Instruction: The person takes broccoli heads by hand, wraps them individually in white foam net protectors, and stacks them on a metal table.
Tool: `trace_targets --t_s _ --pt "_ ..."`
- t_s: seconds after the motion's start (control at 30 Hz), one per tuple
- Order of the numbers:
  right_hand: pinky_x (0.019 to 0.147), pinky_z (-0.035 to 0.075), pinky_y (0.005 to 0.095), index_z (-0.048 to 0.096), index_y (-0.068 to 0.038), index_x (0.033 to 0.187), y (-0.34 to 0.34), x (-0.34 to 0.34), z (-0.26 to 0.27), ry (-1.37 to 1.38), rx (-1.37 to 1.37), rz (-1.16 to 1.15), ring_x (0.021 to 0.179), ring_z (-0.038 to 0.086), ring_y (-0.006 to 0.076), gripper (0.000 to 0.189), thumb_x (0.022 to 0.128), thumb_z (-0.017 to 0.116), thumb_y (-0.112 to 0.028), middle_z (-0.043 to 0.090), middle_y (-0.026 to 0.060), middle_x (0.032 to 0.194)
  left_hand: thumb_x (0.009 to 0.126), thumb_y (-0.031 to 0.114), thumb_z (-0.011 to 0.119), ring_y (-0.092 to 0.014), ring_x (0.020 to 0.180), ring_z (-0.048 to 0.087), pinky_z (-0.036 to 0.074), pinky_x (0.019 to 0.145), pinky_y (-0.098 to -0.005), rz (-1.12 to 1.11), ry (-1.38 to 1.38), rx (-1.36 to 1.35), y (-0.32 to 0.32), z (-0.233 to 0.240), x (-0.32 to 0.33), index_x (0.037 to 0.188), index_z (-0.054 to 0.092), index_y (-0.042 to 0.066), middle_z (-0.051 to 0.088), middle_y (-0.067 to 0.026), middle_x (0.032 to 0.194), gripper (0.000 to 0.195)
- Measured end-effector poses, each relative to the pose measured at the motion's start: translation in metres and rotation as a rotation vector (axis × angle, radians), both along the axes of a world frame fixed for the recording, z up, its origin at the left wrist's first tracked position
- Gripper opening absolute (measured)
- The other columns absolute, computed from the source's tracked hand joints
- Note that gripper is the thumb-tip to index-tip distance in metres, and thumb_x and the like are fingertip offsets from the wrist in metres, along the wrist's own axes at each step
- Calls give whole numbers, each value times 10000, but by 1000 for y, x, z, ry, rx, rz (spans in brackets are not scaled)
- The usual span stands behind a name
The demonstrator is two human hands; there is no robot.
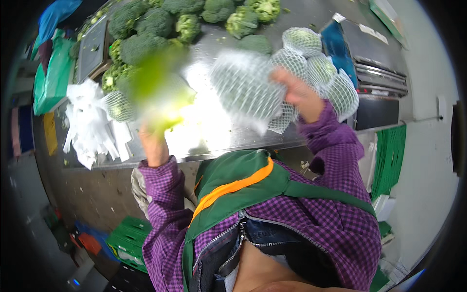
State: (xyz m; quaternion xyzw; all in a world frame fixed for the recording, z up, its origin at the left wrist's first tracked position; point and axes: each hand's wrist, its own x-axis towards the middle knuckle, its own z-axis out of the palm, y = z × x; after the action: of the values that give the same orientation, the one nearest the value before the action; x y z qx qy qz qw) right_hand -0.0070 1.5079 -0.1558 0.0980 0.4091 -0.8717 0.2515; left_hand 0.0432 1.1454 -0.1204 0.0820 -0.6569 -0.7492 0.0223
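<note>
My left hand (152, 144) is raised over the near left of the metal table, holding a broccoli head (155, 76). Motion blurs this head, so its stalk and florets cannot be told apart well. To the right, my right hand (293, 87) grips a broccoli head in a white foam net (248, 85), also blurred. Several netted broccoli heads (323, 69) are heaped beside and behind that hand. White foam net sleeves (89, 122) lie piled left of my left hand, next to another netted head (120, 106).
Bare broccoli heads (153, 22) cover the far left of the metal table (204, 144). A flat-topped metal device (93, 47) stands at the left, with dark stacked trays (379, 76) at the right. Green crates (389, 160) stand right of the table; another green crate (129, 241) is on the floor.
</note>
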Motion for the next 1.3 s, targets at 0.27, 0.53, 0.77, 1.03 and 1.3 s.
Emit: trace_targets --t_s 0.27,0.53,0.77,1.03,1.3 --pt "1013 369 398 406 85 1336 169 -173 1 628 1810 -467 1218 474 343 961 674 767 -511 490 248 1313 848 101 680 -95 752 543 452 639 -229 283 -246 45 -25 -71 24 1023 650 -2 632 -25 900 206" --pt "1004 382 417 491 -41 1311 149 -201 -66 698 2327 137 1210 464 376 566 816 671 -246 473 181 1350 840 176 684 -177 936 559 472 793 -307 925 -87 -227 -165 -90 -60 1235 515 -37 571 -146 1158 480" --pt "910 450 318 584 22 1193 62 -146 -21 629 1429 5 1053 597 221 385 872 643 -182 623 139 1168 765 223 707 -250 1001 622 476 871 -338 749 -582 -1234 -303 -173 -20 1138 621 34 653 -173 1057 427" --pt "825 470 253 614 46 1104 -112 -57 3 566 996 196 883 611 131 261 897 612 -112 662 86 1003 779 177 724 -114 779 602 470 700 -240 651 -334 -349 -211 -124 31 1028 656 -36 665 -65 883 335" --pt "850 501 301 454 42 1299 -305 -22 -20 58 412 489 1032 600 192 480 907 602 -194 614 134 1151 812 -1 637 -63 722 528 421 664 -211 280 -237 187 -63 -46 102 911 622 2 595 22 796 100"
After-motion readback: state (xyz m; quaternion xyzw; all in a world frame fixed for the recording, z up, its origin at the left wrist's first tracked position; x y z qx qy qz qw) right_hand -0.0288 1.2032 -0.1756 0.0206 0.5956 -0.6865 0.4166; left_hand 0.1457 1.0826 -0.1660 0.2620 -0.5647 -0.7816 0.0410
